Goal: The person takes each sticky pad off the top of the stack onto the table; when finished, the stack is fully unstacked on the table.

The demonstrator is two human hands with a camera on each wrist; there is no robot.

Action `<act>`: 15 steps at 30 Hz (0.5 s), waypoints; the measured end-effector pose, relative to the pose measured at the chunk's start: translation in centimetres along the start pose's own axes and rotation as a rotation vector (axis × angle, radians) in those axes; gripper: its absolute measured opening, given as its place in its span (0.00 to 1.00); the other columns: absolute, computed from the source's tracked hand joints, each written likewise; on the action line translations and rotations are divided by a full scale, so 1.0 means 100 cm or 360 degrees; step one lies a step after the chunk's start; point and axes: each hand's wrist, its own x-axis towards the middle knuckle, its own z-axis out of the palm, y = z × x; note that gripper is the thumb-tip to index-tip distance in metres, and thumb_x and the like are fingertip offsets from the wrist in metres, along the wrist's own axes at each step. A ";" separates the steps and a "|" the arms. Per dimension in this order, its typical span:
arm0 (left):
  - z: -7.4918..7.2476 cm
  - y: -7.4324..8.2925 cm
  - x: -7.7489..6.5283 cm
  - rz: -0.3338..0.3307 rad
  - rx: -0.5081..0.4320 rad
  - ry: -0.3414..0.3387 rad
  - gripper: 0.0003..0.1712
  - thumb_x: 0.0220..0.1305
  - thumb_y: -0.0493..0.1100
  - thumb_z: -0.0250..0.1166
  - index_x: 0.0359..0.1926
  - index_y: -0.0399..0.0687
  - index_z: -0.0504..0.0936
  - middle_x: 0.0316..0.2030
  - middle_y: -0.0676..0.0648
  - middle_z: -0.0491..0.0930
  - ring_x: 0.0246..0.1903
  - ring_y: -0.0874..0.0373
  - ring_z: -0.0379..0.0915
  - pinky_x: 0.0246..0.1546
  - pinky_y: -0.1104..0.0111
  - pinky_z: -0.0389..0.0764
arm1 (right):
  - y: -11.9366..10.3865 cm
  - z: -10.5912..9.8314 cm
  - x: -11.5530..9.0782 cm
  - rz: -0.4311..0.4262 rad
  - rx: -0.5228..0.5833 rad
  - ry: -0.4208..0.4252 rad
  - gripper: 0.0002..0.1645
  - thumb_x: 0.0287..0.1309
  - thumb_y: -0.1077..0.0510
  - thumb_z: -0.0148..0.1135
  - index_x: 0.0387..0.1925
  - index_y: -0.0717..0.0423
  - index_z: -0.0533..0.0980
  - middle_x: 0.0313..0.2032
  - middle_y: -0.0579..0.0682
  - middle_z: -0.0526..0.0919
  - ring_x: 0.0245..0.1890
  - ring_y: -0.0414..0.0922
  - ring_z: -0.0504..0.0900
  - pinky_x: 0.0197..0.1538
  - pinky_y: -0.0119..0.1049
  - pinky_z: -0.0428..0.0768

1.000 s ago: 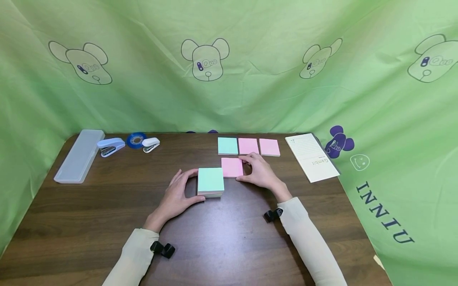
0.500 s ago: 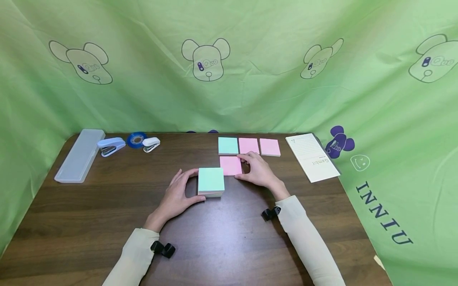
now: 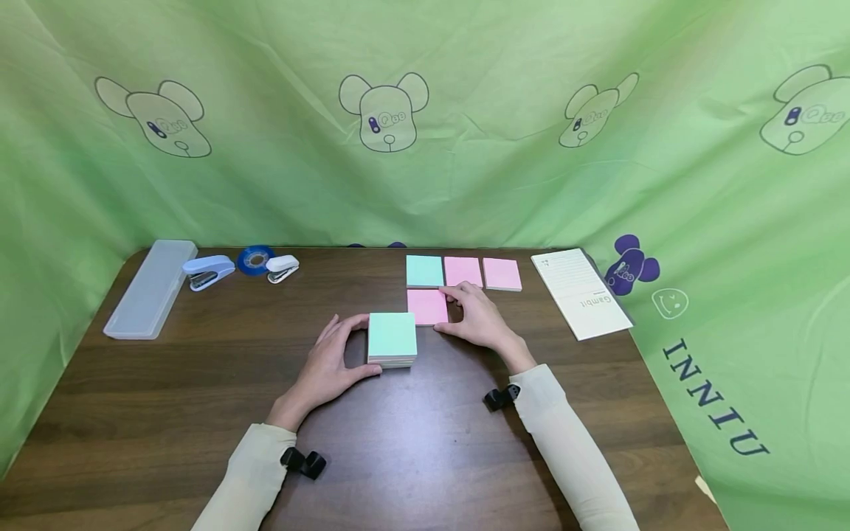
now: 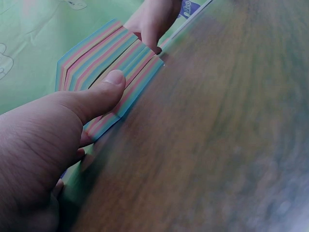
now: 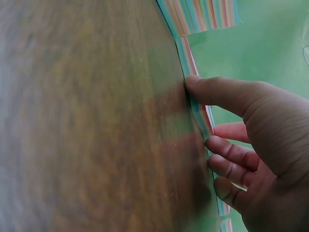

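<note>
In the head view, my left hand (image 3: 325,372) grips the left side of a tall stack of sticky notes (image 3: 392,335) with a mint-green top. Its striped layers (image 4: 104,60) show in the left wrist view, with the thumb lying across one side. My right hand (image 3: 481,321) holds a thin pink sticky note pad (image 3: 426,306) by its right side, thumb at the near corner and fingers at the far one. This pad lies flat on the table, just behind the stack. Beyond it are a mint pad (image 3: 423,271) and two pink pads, the middle one (image 3: 461,270) partly behind my fingers.
A notepad (image 3: 581,293) lies at the back right of the wooden table (image 3: 412,457). At the back left are a translucent case (image 3: 150,289), a blue stapler (image 3: 209,271), a blue tape roll (image 3: 255,259) and a white stapler (image 3: 282,268). A green curtain (image 3: 465,184) hangs behind.
My right hand has slid the pink sticky note pad slightly left and away, up close to the mint pad's near edge. My left hand has stayed on the stack.
</note>
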 end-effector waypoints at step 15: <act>-0.002 -0.003 0.000 0.0113 0.0011 -0.0025 0.57 0.54 0.41 0.90 0.79 0.41 0.68 0.70 0.40 0.79 0.74 0.42 0.71 0.88 0.42 0.45 | -0.001 -0.001 -0.001 0.0038 0.0032 -0.0010 0.48 0.58 0.46 0.85 0.75 0.60 0.77 0.57 0.56 0.82 0.55 0.54 0.80 0.61 0.54 0.83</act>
